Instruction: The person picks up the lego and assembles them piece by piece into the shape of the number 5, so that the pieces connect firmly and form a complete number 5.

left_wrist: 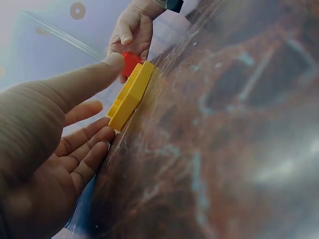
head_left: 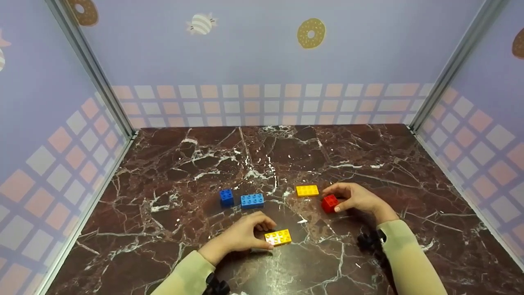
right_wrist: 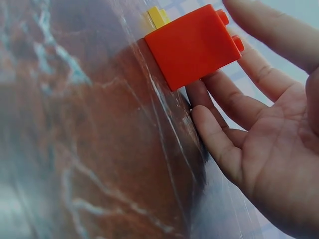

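My left hand (head_left: 246, 232) is around a yellow brick (head_left: 278, 237) that lies flat, studs up, on the dark marbled tabletop. The thumb is at the brick's near left corner, and the other fingers lie beyond its far side with a gap showing. Across from it, my right hand (head_left: 357, 198) is loosely around a small red brick (head_left: 329, 203). In the right wrist view the red brick (right_wrist: 194, 47) stands between the thumb and fingers, its studs toward the palm side. Whether the fingertips behind it touch is hidden.
A second yellow brick (head_left: 307, 191) lies just left of the red one. Farther left are a light-blue brick (head_left: 252, 200) and a small dark-blue brick (head_left: 226, 197). Patterned panels (head_left: 262, 61) enclose the table at the back and both sides.
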Available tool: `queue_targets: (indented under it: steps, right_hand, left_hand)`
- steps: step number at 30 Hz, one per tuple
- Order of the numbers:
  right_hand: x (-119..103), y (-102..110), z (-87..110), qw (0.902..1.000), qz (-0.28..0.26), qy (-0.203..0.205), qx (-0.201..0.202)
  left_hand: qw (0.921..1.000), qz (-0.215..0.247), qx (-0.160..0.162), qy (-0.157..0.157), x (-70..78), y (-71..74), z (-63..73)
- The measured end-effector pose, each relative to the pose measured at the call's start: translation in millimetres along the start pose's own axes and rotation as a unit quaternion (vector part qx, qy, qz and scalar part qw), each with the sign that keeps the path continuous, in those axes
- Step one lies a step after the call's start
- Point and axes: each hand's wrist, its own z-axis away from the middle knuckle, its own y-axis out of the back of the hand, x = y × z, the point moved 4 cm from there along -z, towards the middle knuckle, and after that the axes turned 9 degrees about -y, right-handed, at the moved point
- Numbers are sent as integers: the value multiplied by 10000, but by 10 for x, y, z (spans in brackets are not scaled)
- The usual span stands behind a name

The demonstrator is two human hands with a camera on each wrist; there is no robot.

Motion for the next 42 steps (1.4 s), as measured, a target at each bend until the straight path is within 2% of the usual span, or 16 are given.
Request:
queue_targets:
  steps: [4,11,19,24,34,42]
  right_hand:
    - [3,0,1,9997,248,-61,54]
    - [12,-5,1,9996,283,-96,3]
    - [43,4,-13,9980,530,-242,227]
    - [43,12,-18,9968,572,-410,388]
    - [39,-10,-44,9974,353,-192,592]
    - [-75,-143,-101,9963,147,-101,846]
  left_hand:
    - [9997,-194,-126,-43,29,-14,9]
    - [9987,-446,-206,-130,44,-47,10]
    - [9966,-787,-238,-101,46,-52,-2]
    - [9963,-846,-114,-65,46,-46,-6]
    - [9957,-912,181,-52,19,-38,-23]
    - [9953,-900,359,59,1,-32,-55]
